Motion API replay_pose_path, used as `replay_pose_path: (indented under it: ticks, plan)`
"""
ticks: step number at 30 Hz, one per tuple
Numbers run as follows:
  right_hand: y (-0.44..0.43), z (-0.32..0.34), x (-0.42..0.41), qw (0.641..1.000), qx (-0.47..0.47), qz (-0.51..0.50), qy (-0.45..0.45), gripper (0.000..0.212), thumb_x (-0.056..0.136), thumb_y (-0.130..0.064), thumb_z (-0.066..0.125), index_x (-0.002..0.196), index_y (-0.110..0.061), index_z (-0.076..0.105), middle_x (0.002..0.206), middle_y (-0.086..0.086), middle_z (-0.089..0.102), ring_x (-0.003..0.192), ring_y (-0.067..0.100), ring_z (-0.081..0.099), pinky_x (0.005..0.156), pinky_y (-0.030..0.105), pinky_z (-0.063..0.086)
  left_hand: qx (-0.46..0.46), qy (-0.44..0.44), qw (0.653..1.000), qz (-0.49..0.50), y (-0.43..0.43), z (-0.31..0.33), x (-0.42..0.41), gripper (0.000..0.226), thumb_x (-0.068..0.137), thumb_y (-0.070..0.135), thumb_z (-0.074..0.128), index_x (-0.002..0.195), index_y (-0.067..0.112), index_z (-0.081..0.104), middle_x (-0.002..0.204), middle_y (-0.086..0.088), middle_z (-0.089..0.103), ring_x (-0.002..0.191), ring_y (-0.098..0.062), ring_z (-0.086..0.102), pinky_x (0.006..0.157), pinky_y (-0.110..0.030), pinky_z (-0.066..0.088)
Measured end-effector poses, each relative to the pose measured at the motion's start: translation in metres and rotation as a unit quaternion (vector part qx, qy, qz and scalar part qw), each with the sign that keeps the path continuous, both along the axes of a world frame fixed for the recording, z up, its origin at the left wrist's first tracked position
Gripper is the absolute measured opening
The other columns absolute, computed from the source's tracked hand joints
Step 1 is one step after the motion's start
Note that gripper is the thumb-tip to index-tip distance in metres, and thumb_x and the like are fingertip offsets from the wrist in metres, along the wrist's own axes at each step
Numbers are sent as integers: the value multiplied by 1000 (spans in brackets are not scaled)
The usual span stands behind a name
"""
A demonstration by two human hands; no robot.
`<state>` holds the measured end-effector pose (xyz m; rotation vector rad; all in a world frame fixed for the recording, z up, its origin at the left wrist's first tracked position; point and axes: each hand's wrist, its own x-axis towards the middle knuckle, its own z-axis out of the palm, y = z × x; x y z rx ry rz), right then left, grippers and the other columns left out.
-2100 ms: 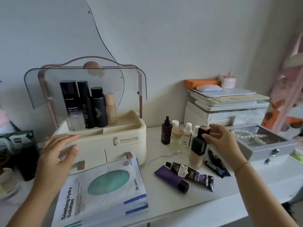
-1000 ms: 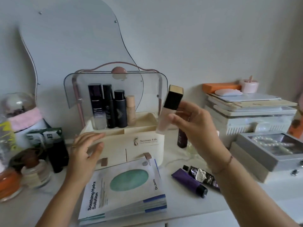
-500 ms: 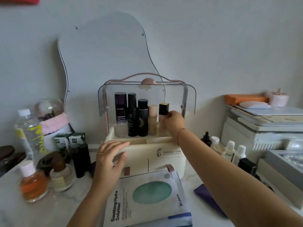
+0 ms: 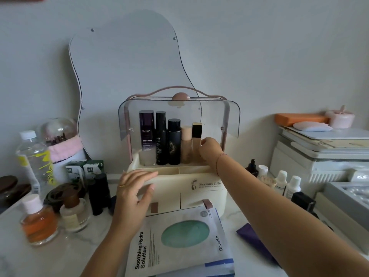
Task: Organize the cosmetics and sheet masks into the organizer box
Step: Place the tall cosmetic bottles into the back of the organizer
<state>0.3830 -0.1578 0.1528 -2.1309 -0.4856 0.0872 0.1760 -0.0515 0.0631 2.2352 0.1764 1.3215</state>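
Observation:
The cream organizer box (image 4: 207, 193) stands mid-table with its smoky lid (image 4: 229, 116) raised. In its back row stand three dark bottles (image 4: 161, 140), a beige bottle (image 4: 186, 143) and a foundation bottle with a black cap (image 4: 196, 140). My right hand (image 4: 209, 147) reaches into the box and its fingers hold the foundation bottle's lower part. My left hand (image 4: 135, 188) rests with relaxed fingers on the box's front left corner. A stack of sheet masks (image 4: 179, 242) lies in front of the box. A purple tube (image 4: 253, 240) lies under my right forearm.
Small dropper and white bottles (image 4: 279, 180) stand right of the box, beside a grey jewellery tray (image 4: 339, 196) and stacked white boxes (image 4: 323, 154). On the left are a water bottle (image 4: 34, 156), perfume bottles (image 4: 40, 222), a black tube (image 4: 98, 193) and green cartons (image 4: 83, 170). A wavy mirror (image 4: 123, 76) hangs behind.
My right hand picked the foundation bottle up from the right side of the table, carried it left and set it upright in the box's back row. The left hand stayed on the box.

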Motion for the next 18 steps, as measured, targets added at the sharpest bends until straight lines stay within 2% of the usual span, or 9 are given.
replay_pose_path:
  ticks: [3,6,8,10,12,13,15,17,18]
  plan:
    - [2,-3,-2,1000,6,2,4,39,90,-9,45,128,-8,41,111,10,56,93,23,54,76,30,46,-1,8,1000,21,1,6,1,21,84,6,66,102,17,72,103,10,66,108,-17,56,113,-34,24]
    - [5,-3,-1,996,79,22,-16,48,83,-17,62,126,-10,42,112,9,57,97,24,57,82,33,48,57,18,997,43,0,26,5,17,85,22,62,96,17,73,100,11,67,104,-13,57,112,-35,23]
    - [5,0,0,991,126,42,-6,47,80,-20,67,122,-10,48,112,10,59,94,22,57,83,33,49,73,39,997,9,-5,44,16,22,88,26,59,106,19,70,108,12,64,107,-8,55,107,-34,34]
    - [4,3,1,982,177,50,45,39,83,-17,62,120,-8,52,112,12,62,91,22,59,80,30,47,78,72,994,-16,-11,63,36,28,90,27,59,117,21,64,118,13,59,107,-7,55,97,-28,42]
    - [2,4,2,971,211,47,99,33,88,-16,56,120,-8,53,109,14,64,95,24,61,80,29,47,83,125,988,-29,-15,81,62,38,90,29,58,127,23,56,130,13,53,95,-6,57,84,-28,48]
    - [1,3,3,975,198,48,87,33,88,-16,57,120,-9,53,108,12,64,96,24,61,83,31,48,85,157,984,-27,-17,90,77,43,90,32,57,132,24,50,136,13,48,89,-7,55,80,-28,47]
    - [-1,2,4,981,177,60,61,33,86,-15,60,118,-11,54,105,7,64,93,21,60,85,33,49,93,218,971,-10,-16,103,103,54,91,36,56,140,24,39,145,12,38,100,-12,53,86,-31,44]
    - [-3,0,6,979,181,65,62,31,86,-12,58,117,-10,55,104,8,64,88,19,59,77,30,49,115,253,960,20,-13,110,123,60,90,38,57,142,20,34,149,8,34,119,-19,50,92,-36,43]
    - [-4,0,7,978,185,67,63,29,87,-11,57,116,-10,55,104,8,65,86,18,59,72,26,49,124,260,957,34,-11,110,129,60,90,37,57,142,19,34,149,6,34,121,-21,49,91,-37,44]
